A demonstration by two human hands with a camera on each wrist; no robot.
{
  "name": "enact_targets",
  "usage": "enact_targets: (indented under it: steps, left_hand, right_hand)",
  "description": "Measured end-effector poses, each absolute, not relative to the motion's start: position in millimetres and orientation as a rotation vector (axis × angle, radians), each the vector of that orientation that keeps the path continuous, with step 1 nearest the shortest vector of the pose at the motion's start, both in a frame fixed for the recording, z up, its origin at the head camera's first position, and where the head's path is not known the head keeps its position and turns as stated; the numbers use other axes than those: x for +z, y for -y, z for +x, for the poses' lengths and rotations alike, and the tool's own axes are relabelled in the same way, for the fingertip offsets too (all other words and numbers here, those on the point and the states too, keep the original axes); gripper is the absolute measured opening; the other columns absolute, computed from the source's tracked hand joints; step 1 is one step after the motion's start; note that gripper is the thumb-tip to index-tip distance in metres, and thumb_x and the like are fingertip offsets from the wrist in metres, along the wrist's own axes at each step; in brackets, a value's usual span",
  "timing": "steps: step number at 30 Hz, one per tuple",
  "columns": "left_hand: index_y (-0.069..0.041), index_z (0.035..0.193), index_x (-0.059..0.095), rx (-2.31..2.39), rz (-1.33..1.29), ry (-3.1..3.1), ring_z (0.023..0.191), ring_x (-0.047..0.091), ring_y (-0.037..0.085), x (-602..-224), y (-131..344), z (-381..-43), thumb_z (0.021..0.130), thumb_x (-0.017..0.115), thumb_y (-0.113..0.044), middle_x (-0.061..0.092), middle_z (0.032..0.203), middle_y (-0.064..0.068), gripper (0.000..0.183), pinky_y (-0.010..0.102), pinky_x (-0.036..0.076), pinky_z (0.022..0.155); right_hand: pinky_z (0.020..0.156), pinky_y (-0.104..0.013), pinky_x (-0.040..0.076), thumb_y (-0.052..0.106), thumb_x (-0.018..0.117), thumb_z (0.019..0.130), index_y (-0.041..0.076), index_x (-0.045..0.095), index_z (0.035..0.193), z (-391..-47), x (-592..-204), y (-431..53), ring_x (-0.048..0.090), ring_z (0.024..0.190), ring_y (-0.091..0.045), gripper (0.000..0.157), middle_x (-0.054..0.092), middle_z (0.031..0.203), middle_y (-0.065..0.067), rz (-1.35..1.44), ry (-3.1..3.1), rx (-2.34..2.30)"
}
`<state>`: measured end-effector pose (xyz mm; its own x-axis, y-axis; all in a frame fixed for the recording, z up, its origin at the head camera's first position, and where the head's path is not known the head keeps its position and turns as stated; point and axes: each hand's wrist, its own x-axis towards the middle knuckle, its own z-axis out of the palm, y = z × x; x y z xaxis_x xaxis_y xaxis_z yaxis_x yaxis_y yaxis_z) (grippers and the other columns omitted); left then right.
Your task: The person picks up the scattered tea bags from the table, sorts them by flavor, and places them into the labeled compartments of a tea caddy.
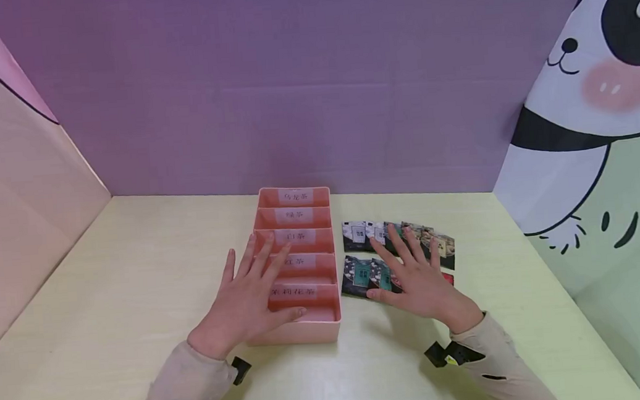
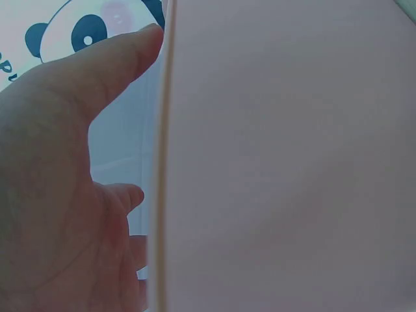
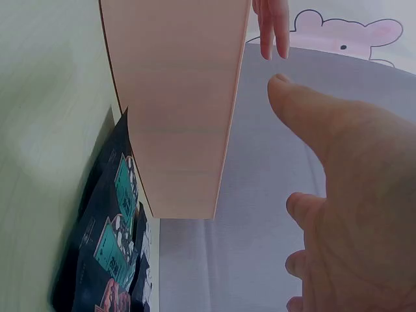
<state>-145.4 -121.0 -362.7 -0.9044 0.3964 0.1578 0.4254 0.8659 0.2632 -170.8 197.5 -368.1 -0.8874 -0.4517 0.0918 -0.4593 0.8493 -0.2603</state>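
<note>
A pink divided box [image 1: 301, 333] stands on the table, its several compartments in one column, each with a white label in Chinese characters. My left hand [image 1: 246, 304], fingers straight and spread, hovers over the box's near left part and hides some of it. To the right of the box, tea sachets lie in two overlapping rows, the back row [image 1: 354, 236] and the front row [image 1: 355, 275]. Over them is my right hand [image 1: 423, 282], palm down with fingers spread, covering part of both rows. In the right wrist view, a gap shows between this hand and the dark sachets [image 3: 107, 240].
The pale table [image 1: 154, 298] meets a purple backdrop [image 1: 301, 90] just behind the box. A light panel [image 1: 18, 184] borders the left side, and a panda-printed panel [image 1: 604, 205] the right. Each wrist carries a small black device.
</note>
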Motion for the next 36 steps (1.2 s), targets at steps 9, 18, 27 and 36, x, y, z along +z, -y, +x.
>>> enact_targets:
  steps: [9,18,27,36]
  left_hand:
    - [-0.006,0.157,0.026,-0.438,-0.644,2.942,0.149,0.0,0.042,-359,119,-144,0.08,0.074,-0.057,0.015,0.163,0.02,0.104,0.063,-0.002,0.117]
    - [-0.008,0.157,0.026,-0.447,-0.69,2.869,0.149,0.005,0.042,-362,119,-139,0.08,0.073,-0.06,0.019,0.162,0.02,0.104,0.065,0.004,0.116]
    - [-0.008,0.159,0.016,-0.604,-0.624,2.802,0.149,0.007,0.044,-368,147,-128,0.072,0.082,-0.056,0.015,0.163,0.019,0.119,0.066,0.01,0.115]
    - [-0.008,0.16,0.005,-0.995,-0.496,2.81,0.146,0.017,0.046,-381,165,-120,0.067,0.087,-0.056,0.016,0.162,0.022,0.133,0.068,0.029,0.108]
  right_hand:
    - [0.108,-0.074,-0.01,0.052,0.065,0.092,0.016,0.019,0.16,-172,-361,-201,-0.007,0.149,-0.042,0.09,-0.003,0.166,-0.015,0.694,2.988,0.406]
    - [0.109,-0.072,-0.011,0.052,0.065,0.091,0.017,0.017,0.161,-173,-358,-208,-0.007,0.149,-0.042,0.092,-0.003,0.166,-0.014,0.716,2.962,0.486]
    - [0.109,-0.074,-0.006,0.043,0.062,0.097,0.011,0.023,0.158,-183,-362,-226,0.0,0.148,-0.045,0.08,0.004,0.164,-0.018,0.866,2.919,0.412]
    - [0.108,-0.075,0.0,0.034,0.058,0.101,0.008,0.024,0.155,-205,-362,-252,0.004,0.147,-0.047,0.069,0.007,0.162,-0.023,0.872,2.975,0.431]
